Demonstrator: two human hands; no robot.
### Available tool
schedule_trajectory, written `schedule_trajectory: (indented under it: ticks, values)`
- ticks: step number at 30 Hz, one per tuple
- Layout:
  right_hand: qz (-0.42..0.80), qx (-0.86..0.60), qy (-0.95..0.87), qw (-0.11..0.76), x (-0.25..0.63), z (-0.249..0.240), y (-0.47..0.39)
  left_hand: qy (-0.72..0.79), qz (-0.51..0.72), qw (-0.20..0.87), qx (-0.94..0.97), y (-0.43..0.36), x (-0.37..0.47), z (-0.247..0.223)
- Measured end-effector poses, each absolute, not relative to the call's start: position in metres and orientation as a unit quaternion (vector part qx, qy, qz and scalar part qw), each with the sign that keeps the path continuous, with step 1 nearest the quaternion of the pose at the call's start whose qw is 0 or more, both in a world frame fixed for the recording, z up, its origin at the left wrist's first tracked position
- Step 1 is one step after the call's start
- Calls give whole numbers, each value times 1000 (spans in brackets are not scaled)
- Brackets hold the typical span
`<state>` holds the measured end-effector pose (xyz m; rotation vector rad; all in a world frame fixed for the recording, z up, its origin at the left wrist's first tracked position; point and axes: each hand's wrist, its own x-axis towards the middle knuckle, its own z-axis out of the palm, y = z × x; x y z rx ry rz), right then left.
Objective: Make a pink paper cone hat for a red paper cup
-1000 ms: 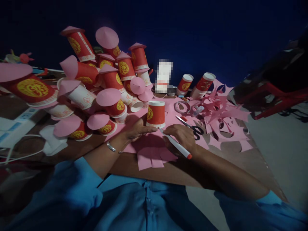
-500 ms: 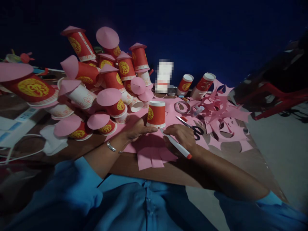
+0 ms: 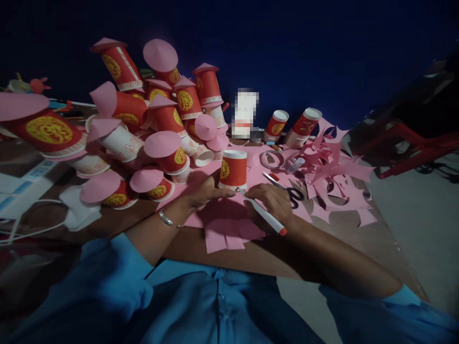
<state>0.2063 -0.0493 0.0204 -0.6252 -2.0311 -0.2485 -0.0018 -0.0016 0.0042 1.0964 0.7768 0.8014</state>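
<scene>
A red paper cup [image 3: 234, 169] with a yellow emblem and white bands at top and bottom stands in front of me over pink paper [image 3: 201, 210]. My left hand [image 3: 207, 195] grips its lower left side, the thumb lying along the bottom edge. In my right hand [image 3: 268, 200] is a white marker pen [image 3: 268, 219] with a red end. Its tip meets the cup's lower white band close to my left thumb. Some fingers of both hands are hidden by the cup and pen.
Several red and white cups with pink paper cones [image 3: 163, 144] are piled on the left. Scissors [image 3: 292, 193], a tape roll [image 3: 272, 160] and pink paper scraps [image 3: 333, 172] lie to the right. Two cup stacks [image 3: 303, 128] stand behind, and a red chair [image 3: 412, 148] is beyond.
The pen tip and my right hand have shifted very slightly along the cup's lower band. The cup and my left hand are almost where they were.
</scene>
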Motion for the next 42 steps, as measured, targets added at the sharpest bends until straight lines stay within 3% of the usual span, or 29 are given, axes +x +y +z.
schedule_trajectory:
  ticks: [42]
  values:
    - [-83,-235,-848,468,206,21,-49,335,366,702,511,-1,-1,2]
